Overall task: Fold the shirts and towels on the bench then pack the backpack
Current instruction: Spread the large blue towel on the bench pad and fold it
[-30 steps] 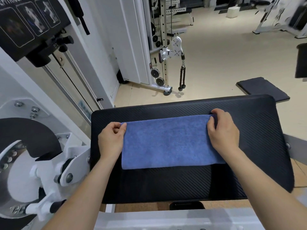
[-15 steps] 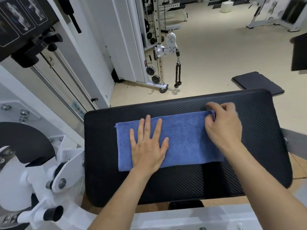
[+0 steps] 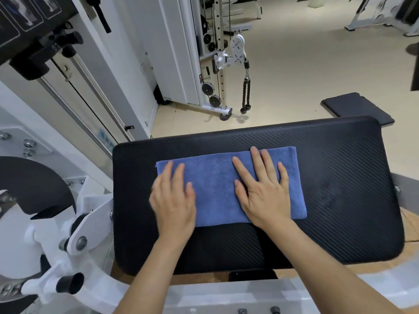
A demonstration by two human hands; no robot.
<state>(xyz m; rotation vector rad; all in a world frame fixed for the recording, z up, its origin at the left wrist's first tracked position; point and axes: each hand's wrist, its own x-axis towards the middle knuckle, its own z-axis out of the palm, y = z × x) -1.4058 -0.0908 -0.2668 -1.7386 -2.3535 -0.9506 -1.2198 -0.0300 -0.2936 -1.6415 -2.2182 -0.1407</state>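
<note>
Towel (image 3: 214, 177), blue, lies flat as a wide rectangle on black bench pad (image 3: 340, 177), a bit left of the pad's middle, long side running left to right. Bare pad shows on all four sides of it.

Left hand (image 3: 174, 205) is palm down on the towel's left end, fingers straight and close together, pointing away from the person. The heel of the hand is past the towel's near edge, over the pad, and the hand's outer side covers the towel's left edge. This hand is slightly blurred.

Right hand (image 3: 265, 193) is palm down on the towel's right half, fingers straight and spread, thumb out toward the left, fingertips close to the far edge. Its wrist crosses the near edge.

Neither hand curls round or pinches the cloth; both lie flat on top. A strip of towel shows between the hands, a narrower one right of the right hand.

White machine frame (image 3: 90, 223) stands just beside the pad's left side. Beyond the pad, on the beige floor (image 3: 294, 75): cable machine (image 3: 221, 64), black rope handle (image 3: 246, 91) hanging from it, dark floor mat (image 3: 357, 108) far right.
</note>
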